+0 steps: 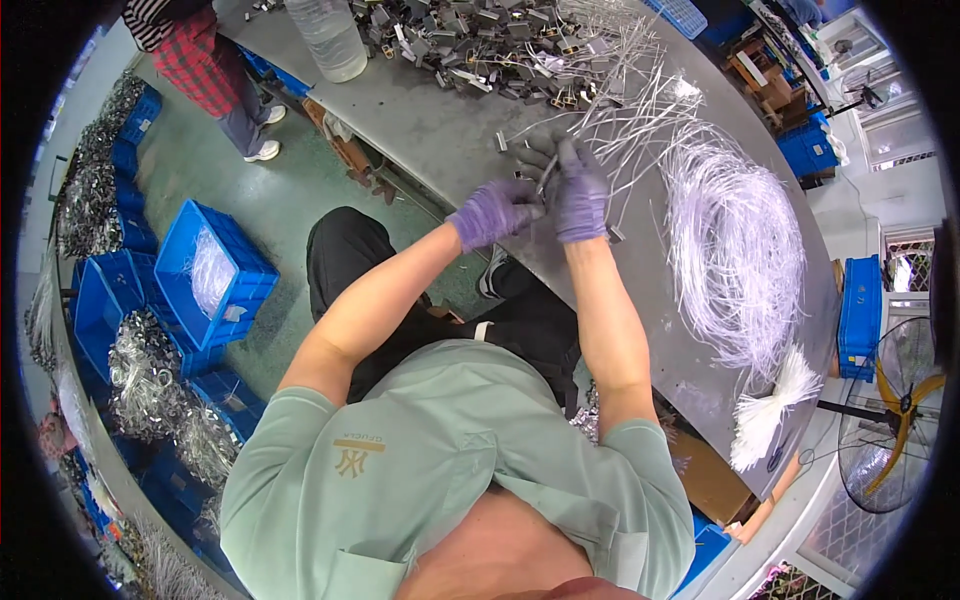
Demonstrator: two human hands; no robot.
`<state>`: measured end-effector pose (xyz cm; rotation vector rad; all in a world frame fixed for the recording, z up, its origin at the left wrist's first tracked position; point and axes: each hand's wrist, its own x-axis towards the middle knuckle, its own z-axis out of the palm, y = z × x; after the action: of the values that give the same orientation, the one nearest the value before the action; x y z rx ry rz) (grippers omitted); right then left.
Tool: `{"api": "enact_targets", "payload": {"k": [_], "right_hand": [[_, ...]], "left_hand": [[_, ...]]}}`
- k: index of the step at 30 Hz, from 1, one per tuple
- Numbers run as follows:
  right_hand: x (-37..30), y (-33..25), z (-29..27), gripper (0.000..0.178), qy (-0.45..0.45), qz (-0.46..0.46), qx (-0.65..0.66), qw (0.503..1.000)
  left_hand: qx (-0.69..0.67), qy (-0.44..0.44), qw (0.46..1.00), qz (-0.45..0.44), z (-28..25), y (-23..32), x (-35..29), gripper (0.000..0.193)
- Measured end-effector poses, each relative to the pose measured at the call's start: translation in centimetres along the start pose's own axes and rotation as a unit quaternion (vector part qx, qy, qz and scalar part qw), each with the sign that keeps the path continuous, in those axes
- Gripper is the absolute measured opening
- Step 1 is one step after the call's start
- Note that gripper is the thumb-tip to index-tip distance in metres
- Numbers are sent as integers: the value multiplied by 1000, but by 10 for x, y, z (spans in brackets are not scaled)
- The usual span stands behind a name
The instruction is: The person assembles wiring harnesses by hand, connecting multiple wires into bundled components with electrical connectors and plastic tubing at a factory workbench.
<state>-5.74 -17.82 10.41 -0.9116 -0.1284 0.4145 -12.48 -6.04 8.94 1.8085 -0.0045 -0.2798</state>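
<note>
My hands, in purple gloves with greyish fingers, are close together over the near edge of the grey metal table [440,135]. My left hand [494,212] has its fingers closed in a pinch; what lies between them is too small to make out. My right hand [580,198] is closed around a thin silvery wire [546,176], which slants toward the left fingertips. Just beyond the hands lies a small dark rectangular piece [501,141]. Loose pale wires [625,135] spread from beside the right hand toward the pile behind.
A heap of small dark pieces [450,45] covers the far table beside a clear plastic container [330,40]. To the right lie a big coil of translucent strands [735,250] and a white bundle [768,415]. Blue crates [245,290] stand at left; another person's legs [235,115] are beyond.
</note>
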Motion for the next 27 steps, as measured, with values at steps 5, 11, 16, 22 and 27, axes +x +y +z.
{"api": "enact_targets", "payload": {"k": [5,11,16,22,27], "right_hand": [[-12,9,-12,30,-90,-107,-566,812],[-22,12,-5,28,-135,70,-483,862],[-20,-4,-19,30,-39,16,-311,950],[1,28,-14,33,-59,48,-259,963],[29,67,-13,34,-64,97,-132,984]], "left_hand": [[-170,141,975,4,-37,-5,-8,29],[34,280,953,110,-59,-12,17,31],[6,495,863,99,-106,1,55,46],[-533,141,834,-20,-124,-26,93,23],[-383,202,901,14,-111,-48,36,28]]}}
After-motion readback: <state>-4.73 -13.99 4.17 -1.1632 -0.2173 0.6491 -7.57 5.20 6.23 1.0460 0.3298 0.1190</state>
